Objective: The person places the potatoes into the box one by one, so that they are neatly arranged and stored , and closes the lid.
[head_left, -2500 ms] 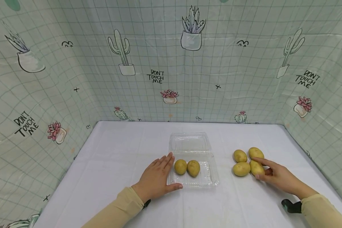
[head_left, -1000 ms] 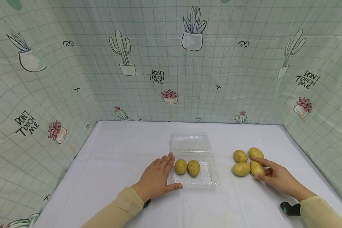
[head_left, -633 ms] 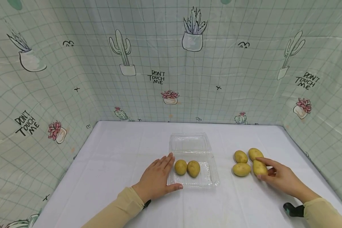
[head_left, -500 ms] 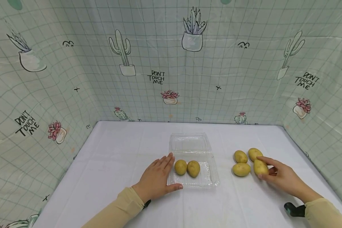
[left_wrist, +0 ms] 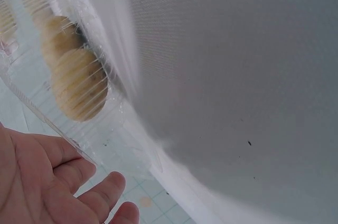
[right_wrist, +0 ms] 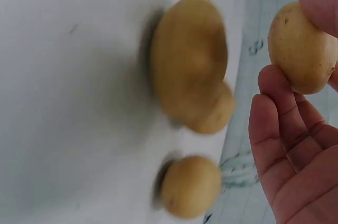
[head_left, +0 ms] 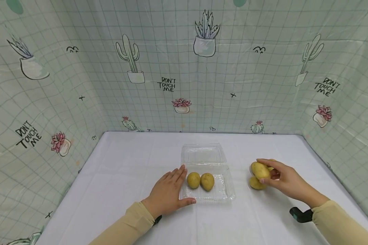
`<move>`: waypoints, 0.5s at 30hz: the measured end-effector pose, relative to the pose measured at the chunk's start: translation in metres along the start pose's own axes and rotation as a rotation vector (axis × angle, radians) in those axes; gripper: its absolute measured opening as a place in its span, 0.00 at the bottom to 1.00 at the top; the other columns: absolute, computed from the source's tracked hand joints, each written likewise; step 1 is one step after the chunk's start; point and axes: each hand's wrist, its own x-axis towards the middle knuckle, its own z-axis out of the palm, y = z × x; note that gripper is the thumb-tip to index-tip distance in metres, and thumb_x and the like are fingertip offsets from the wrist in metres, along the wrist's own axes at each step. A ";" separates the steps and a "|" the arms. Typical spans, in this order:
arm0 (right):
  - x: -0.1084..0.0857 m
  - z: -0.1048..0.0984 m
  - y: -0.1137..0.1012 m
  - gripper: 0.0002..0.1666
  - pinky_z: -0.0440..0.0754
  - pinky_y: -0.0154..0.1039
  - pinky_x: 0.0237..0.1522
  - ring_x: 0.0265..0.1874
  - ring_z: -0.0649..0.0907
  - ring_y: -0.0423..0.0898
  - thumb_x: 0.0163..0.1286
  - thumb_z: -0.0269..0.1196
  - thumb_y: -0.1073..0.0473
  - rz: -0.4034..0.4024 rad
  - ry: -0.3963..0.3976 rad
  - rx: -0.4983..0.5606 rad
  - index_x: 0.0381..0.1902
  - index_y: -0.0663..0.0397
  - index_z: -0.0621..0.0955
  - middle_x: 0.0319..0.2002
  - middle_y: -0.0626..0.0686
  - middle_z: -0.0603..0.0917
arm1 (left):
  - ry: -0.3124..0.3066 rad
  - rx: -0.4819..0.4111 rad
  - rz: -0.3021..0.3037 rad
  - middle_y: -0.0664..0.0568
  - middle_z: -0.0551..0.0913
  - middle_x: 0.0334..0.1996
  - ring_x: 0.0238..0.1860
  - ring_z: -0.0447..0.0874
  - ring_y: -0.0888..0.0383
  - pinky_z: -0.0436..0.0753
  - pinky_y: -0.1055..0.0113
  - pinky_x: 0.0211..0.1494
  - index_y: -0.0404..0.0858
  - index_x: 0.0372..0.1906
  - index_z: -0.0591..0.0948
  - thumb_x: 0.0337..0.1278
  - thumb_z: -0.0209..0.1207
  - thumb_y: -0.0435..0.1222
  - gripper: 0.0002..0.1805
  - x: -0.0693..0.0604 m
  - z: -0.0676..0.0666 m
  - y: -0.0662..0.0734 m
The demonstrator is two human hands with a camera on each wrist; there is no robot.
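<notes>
One potato [head_left: 261, 171] is gripped between thumb and fingers of the right hand [head_left: 286, 179], above three loose potatoes [head_left: 256, 184]. The left hand's [head_left: 167, 192] straight fingers lie beside a clear container [head_left: 222, 186] holding two potatoes [head_left: 207, 182].

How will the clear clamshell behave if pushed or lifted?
The clear clamshell will probably flex under pressure: its walls look like thin plastic. The two potatoes inside may roll, being rounded with bare space beside them. The open lid, laid back behind them, would likely swing if lifted.
</notes>
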 end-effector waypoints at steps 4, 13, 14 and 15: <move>0.016 0.011 -0.017 0.37 0.81 0.35 0.37 0.36 0.79 0.42 0.61 0.74 0.56 -0.040 -0.024 0.025 0.68 0.52 0.75 0.48 0.50 0.81 | -0.004 0.000 -0.005 0.42 0.56 0.77 0.73 0.60 0.46 0.63 0.52 0.72 0.32 0.76 0.60 0.59 0.42 0.75 0.57 0.000 0.000 0.000; 0.042 0.036 -0.046 0.38 0.82 0.39 0.39 0.36 0.80 0.43 0.59 0.76 0.55 -0.075 -0.090 0.110 0.67 0.50 0.77 0.53 0.48 0.81 | -0.016 -0.001 -0.007 0.41 0.56 0.77 0.73 0.60 0.45 0.62 0.52 0.73 0.32 0.76 0.59 0.60 0.43 0.74 0.56 0.000 -0.001 0.001; 0.044 0.039 -0.047 0.38 0.83 0.39 0.40 0.36 0.80 0.42 0.59 0.76 0.55 -0.084 -0.091 0.096 0.67 0.49 0.77 0.53 0.48 0.81 | -0.017 -0.003 -0.007 0.41 0.56 0.77 0.73 0.60 0.45 0.62 0.52 0.72 0.32 0.76 0.60 0.60 0.43 0.73 0.56 0.000 -0.001 0.001; 0.046 0.041 -0.049 0.38 0.83 0.39 0.40 0.36 0.80 0.42 0.59 0.76 0.54 -0.094 -0.088 0.079 0.67 0.48 0.77 0.52 0.47 0.81 | -0.019 -0.004 -0.008 0.41 0.56 0.77 0.73 0.60 0.45 0.62 0.52 0.72 0.32 0.76 0.59 0.60 0.43 0.73 0.56 0.000 -0.002 0.001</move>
